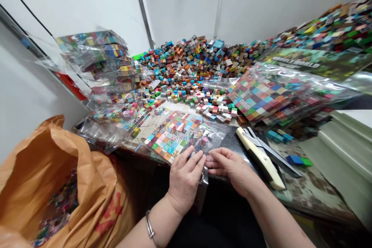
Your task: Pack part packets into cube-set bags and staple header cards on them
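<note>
Two hands bend inward over one clear bag (pixel 209 136) at the bench (pixel 321 170) edge, beside one block mosaic (pixel 171 135). The right hand's (pixel 231 162) grip pinches plastic; whether the left hand's (pixel 184 174) grasps, I cannot tell.

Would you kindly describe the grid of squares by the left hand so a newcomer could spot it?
From the heap of loose blocks by the pale wall, come forward to the left hand. The grid of squares lies just beyond it, on the table. Neat rows set it apart from the heap; its place by the hand, from the bagged grid at right.
</note>
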Demonstrator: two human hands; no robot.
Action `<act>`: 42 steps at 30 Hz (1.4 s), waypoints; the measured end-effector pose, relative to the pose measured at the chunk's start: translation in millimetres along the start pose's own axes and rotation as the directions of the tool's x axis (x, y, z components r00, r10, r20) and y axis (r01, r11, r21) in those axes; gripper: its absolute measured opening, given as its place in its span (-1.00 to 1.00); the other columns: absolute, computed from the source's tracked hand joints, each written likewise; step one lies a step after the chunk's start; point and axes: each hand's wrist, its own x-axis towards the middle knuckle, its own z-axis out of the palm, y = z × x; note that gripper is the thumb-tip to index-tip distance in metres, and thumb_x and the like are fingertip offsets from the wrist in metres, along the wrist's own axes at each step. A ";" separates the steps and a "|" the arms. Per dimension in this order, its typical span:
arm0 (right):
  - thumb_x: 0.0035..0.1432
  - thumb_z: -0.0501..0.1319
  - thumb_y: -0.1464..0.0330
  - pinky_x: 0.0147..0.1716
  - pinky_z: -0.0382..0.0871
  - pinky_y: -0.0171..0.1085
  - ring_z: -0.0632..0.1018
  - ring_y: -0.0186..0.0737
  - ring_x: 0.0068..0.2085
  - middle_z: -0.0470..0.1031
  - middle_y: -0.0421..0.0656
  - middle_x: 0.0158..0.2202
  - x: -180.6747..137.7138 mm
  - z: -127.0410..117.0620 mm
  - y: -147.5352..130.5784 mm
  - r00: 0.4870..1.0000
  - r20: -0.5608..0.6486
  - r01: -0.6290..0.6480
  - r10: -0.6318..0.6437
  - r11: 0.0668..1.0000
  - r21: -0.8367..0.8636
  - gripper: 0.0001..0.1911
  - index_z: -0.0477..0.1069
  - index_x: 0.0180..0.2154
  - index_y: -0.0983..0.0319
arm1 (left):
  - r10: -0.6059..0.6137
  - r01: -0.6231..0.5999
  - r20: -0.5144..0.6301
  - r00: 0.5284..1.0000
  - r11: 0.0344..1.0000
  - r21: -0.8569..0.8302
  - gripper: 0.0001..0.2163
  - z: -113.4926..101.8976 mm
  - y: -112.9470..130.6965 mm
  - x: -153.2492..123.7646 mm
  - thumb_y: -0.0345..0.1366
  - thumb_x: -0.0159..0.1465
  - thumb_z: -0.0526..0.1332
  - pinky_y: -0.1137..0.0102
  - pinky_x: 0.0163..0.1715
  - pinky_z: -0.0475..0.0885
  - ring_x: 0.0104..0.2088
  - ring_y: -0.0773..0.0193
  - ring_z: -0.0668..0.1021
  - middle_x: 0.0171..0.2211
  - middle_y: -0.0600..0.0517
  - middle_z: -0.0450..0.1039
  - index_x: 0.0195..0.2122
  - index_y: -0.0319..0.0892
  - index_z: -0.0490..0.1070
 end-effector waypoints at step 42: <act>-0.04 0.24 0.27 -0.62 0.30 -0.50 0.42 -0.45 -0.57 0.42 -0.28 -0.58 1.7 8.4 -3.4 0.988 -0.077 0.128 -0.137 0.985 -0.116 -0.81 0.35 -0.48 0.26 | -0.206 0.209 0.068 0.976 0.977 -0.034 -0.89 -16.3 37.8 22.4 -0.35 0.17 0.15 0.19 -0.12 0.17 -0.20 0.21 0.40 -0.24 0.04 0.41 -0.27 -0.13 0.38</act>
